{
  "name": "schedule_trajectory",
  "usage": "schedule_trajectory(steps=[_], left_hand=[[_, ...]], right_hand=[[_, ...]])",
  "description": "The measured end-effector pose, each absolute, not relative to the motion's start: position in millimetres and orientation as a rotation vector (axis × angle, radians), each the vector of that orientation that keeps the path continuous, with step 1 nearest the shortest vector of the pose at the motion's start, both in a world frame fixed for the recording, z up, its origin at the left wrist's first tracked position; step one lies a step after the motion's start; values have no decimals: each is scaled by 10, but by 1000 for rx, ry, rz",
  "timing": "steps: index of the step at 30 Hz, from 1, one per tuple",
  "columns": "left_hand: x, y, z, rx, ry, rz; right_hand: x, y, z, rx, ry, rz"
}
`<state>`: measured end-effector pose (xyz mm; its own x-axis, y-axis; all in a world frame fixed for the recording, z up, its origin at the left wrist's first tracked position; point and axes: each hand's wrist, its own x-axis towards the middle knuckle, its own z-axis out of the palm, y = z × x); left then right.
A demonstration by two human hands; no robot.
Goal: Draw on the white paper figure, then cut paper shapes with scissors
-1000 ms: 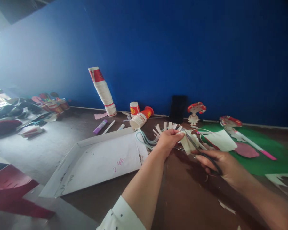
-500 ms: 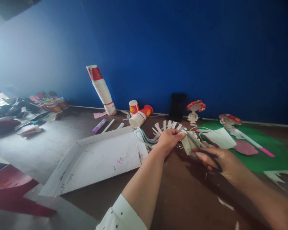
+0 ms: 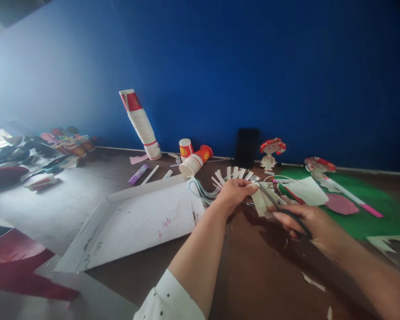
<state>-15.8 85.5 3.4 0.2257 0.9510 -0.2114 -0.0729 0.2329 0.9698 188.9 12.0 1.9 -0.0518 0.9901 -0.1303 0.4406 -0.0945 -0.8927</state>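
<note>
Near the middle of the brown table, my left hand (image 3: 235, 194) pinches the upper left corner of a pale cream piece of paper (image 3: 260, 204). My right hand (image 3: 298, 220) is closed round the dark handles of a pair of scissors (image 3: 290, 214), whose blades point up and left across the paper. Behind my left hand lies a fringed ring of white paper strips (image 3: 229, 173). A white sheet with a red edge (image 3: 308, 191) rests just beyond my right hand.
On the left lies a shallow white box lid (image 3: 146, 218). Behind it a tall cup stack (image 3: 143, 126) leans, beside toppled cups (image 3: 195, 162). A phone (image 3: 246, 146) and a paper doll (image 3: 269, 153) stand by the blue wall. A marker (image 3: 353, 198) crosses a green sheet (image 3: 383, 200).
The scissors and my right hand have shifted very slightly to the right, and a little more of the cream paper shows. My left hand keeps its hold with almost no movement.
</note>
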Motion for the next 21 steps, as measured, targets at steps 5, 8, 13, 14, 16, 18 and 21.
schedule_trajectory(steps=[5, 8, 13, 14, 16, 18, 21], left_hand=[[-168, 867, 4, 1069, 1059, 902], [-166, 857, -1, 1096, 1064, 887], [-171, 839, 8, 1132, 1061, 872], [-173, 839, 6, 1134, 1053, 873], [-175, 842, 1, 1133, 1036, 877], [-176, 847, -3, 1128, 1027, 875], [-180, 851, 0, 1125, 1023, 867]], right_hand=[[1936, 144, -21, -1568, -1534, 1219], [1967, 168, -63, -1588, -1512, 1254], [1987, 180, -69, -1578, -1548, 1251], [1988, 179, -65, -1571, -1556, 1249], [1989, 176, -57, -1557, -1560, 1251], [1988, 174, -56, -1554, -1555, 1250], [1988, 176, -69, -1549, -1549, 1259]])
